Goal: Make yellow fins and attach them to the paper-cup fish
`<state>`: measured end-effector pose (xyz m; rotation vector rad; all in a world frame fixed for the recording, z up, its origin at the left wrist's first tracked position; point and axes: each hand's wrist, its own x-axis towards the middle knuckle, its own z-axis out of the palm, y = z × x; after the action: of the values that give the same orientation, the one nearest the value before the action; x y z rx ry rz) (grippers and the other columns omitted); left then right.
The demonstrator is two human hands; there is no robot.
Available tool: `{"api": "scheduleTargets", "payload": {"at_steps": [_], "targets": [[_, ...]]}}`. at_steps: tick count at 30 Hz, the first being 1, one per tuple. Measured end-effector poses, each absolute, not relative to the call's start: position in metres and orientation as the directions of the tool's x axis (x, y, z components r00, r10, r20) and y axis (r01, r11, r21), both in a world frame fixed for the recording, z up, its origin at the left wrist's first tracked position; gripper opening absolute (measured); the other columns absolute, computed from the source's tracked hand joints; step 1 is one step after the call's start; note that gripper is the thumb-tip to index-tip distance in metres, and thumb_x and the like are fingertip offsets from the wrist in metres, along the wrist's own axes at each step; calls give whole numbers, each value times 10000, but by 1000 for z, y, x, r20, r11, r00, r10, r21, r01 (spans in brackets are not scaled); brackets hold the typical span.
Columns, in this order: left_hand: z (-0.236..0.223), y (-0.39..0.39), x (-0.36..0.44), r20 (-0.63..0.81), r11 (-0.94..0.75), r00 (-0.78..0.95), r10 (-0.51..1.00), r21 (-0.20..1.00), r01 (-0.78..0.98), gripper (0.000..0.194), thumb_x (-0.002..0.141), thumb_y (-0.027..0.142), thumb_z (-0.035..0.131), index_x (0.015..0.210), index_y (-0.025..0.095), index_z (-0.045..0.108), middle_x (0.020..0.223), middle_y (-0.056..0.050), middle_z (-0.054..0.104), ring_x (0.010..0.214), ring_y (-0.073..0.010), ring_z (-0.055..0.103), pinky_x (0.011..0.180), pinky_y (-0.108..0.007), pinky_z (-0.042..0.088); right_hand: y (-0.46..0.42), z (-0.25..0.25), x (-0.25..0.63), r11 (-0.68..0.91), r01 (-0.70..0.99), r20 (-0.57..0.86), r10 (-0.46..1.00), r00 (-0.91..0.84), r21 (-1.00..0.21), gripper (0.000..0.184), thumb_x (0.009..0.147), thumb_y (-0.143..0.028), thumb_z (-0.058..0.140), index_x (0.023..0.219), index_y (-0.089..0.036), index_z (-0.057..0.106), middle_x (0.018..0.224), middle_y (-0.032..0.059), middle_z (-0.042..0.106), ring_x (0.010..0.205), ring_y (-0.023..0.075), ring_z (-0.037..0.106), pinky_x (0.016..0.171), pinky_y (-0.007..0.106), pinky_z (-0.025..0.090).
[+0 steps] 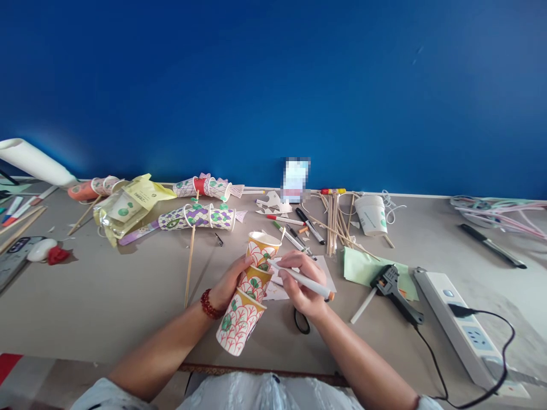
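Note:
My left hand (231,282) grips a chain of three joined paper cups (240,320) from the left side. Red scale lines, green patches and orange-yellow areas decorate the cups, and the chain tilts with its open top cup farthest from me. In my right hand (304,285) is a white marker (305,282) with an orange end, pinched between thumb and fingers. Its tip is at the upper cups, though I cannot tell whether it touches. Beneath my right hand lies a sheet of white paper (329,279), and a black scissor handle (301,322) shows close by.
Finished-looking cup fish (199,219) on sticks lie at the back left beside a yellow cup packet (132,208). Markers (310,225), wooden sticks (332,222) and a white cup (371,215) sit behind my hands. At right are a glue gun (395,293) and a power strip (457,324) with cords.

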<state>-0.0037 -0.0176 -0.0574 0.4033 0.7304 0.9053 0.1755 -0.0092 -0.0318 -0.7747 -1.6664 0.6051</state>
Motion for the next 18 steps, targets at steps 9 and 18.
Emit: {"api": "scheduleTargets", "payload": {"at_steps": [9,18], "targets": [[-57,-18,-4,-417,580,404,815,594,-558,410,826,439,702,1081,119,725,984,-121,782,746,-239,725,650,-326,552,-9,-31,175,659,178,645,752,-138,-730,103,862,-161,560,903,-236,617,758,31,693,667,191,640,599,325,506],[-63,-17,-4,-367,548,407,836,590,-593,402,836,418,700,1100,117,719,1007,-122,777,789,-240,726,702,-326,545,-10,-34,174,657,187,636,754,-164,-731,85,872,-188,560,902,-241,620,757,37,701,683,207,663,601,340,523]]}}
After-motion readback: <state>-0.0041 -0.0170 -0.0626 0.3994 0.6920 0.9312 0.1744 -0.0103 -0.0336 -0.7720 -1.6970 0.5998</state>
